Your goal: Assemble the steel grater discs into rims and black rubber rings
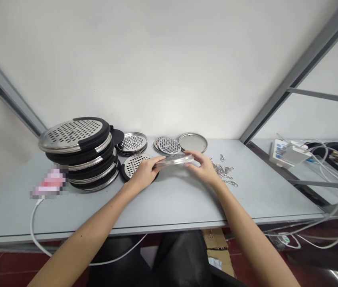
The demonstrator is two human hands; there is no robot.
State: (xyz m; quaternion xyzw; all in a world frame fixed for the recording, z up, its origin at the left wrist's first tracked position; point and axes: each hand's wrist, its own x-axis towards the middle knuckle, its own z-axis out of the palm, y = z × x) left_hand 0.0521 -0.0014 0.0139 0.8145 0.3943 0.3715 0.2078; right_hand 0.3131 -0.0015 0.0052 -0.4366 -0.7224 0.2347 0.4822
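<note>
My left hand (143,172) and my right hand (202,167) grip opposite edges of a round metal grater (174,160), held nearly edge-on above the table. Most of its face is turned out of sight. Just behind my left hand lies a grater with a black rim (133,163), partly covered by the fingers. Beyond the held piece are loose perforated discs (169,146) and a shallow round metal piece with a raised rim (193,142). To the right of my right hand, small wire clips (224,172) lie scattered.
A tall stack of round graters with black edging (76,135) stands on the left of the grey table (169,207). Behind it is a lower pile of graters (132,142). A blurred pink item (50,182) has a white cable. Right: metal frame, power strip (281,153), trailing cables.
</note>
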